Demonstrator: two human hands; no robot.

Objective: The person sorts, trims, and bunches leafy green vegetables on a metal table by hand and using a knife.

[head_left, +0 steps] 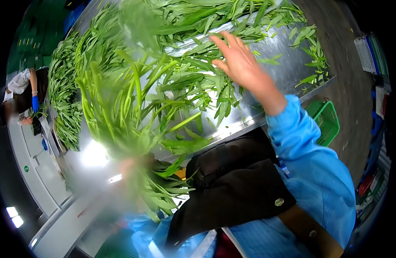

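Note:
A large bunch of leafy green stalks (pixel 120 103) stands up in front of me, its stem ends towards the top and its leaves hanging lower. My left hand (pixel 135 165), blurred and partly covered by the leaves, is closed around this bunch. To the right, my right hand (pixel 241 62) is held over the metal table (pixel 288 56) with its fingers apart and nothing in it. Under and beside its fingertips lie loose green leaves (pixel 223 96). A thick heap of the same greens (pixel 95 43) covers the table's far and left parts.
A green plastic basket (pixel 329 122) sits on the floor beyond the table's right edge. At the far left, another person (pixel 24 92) with a blue glove works near a white counter (pixel 47 176). Crates and racks (pixel 372 56) stand along the far right.

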